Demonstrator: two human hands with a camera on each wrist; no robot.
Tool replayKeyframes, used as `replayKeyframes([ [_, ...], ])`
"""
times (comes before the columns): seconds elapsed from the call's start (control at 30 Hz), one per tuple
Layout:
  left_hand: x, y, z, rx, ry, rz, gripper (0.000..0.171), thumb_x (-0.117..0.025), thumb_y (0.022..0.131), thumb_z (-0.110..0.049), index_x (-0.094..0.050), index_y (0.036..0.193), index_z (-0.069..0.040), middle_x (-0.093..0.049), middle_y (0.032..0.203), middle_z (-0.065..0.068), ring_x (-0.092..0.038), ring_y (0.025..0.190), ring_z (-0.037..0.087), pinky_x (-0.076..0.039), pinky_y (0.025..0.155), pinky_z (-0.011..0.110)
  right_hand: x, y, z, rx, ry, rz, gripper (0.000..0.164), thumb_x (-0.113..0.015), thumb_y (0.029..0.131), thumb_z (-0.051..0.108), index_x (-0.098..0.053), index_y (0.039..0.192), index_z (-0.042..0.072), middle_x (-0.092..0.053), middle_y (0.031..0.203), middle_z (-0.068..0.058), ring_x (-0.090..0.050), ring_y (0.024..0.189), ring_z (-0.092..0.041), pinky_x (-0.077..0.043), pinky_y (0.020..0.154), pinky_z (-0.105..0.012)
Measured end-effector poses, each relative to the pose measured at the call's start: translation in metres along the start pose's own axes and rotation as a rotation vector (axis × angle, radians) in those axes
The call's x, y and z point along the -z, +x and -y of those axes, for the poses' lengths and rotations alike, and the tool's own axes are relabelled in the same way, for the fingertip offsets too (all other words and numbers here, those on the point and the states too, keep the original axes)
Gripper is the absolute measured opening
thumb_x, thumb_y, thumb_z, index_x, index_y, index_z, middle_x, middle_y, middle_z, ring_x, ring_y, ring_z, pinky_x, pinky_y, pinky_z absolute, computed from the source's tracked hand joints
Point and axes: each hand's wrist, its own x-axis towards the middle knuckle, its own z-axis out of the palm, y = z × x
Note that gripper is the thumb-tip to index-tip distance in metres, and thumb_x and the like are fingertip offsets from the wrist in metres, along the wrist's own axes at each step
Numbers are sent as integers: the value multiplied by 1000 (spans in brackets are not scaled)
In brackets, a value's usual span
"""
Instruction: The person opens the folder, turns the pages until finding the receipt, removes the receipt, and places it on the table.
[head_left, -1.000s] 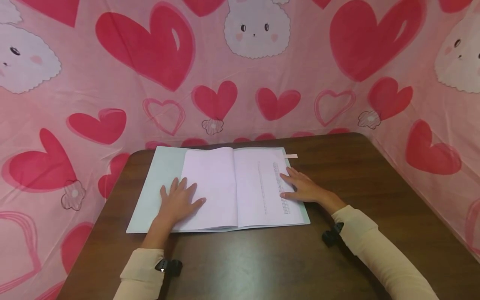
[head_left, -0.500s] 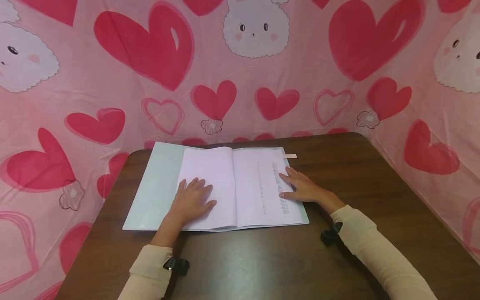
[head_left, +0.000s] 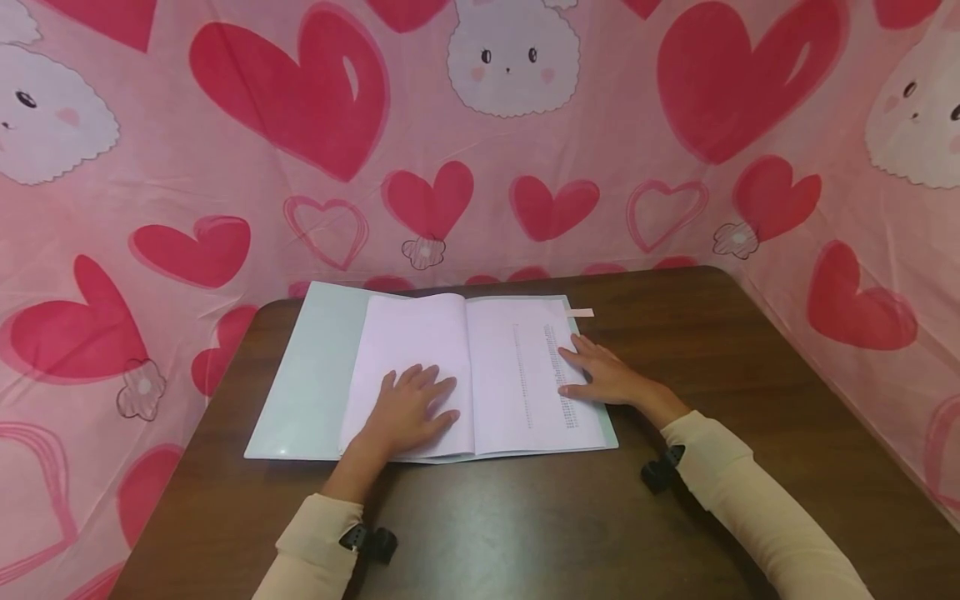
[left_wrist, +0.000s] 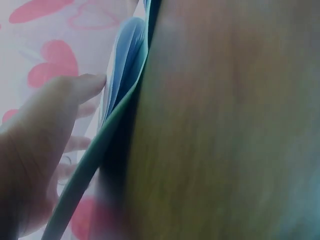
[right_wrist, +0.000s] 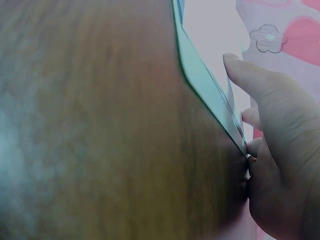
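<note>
On the booklet [head_left: 495,375], the left hand [head_left: 412,408] and right hand [head_left: 609,375] rest palm-down, fingers [head_left: 444,387] outspread.

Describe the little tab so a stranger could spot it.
On the dark wooden table lies an open booklet with a pale green cover. Beyond the right hand, near the far corner of the right-hand page, find the tab. It is pale pink, the booklet's only part jutting past the cover's right edge.

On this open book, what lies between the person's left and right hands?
Between left hand and right hand, the head view shows the centre fold and a thin column of print, with no separate object.
</note>
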Motion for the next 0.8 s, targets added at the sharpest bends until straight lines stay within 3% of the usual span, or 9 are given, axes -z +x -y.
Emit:
replayKeyframes([
  [0.37,-10,-8,-10,-29,-82,42,73,-48,90,-72,-42,154,-38,-34,167,13,-22,156,48,-13,119,77,1,0,1,-15,13,4,92,-69,88,53,-28,161,14,-8,173,-17,-3,161,-40,-5,127,-65],
  [0.8,-14,-11,-9,-42,-118,52,73,-51,89,-71,-43,153,-38,-33,167,13,-22,155,49,-12,119,78,0,-1,1,-34,18,5,94,-68,88,56,-26,162,15,-6,173,-16,-2,161,-39,-5,127,-65],
])
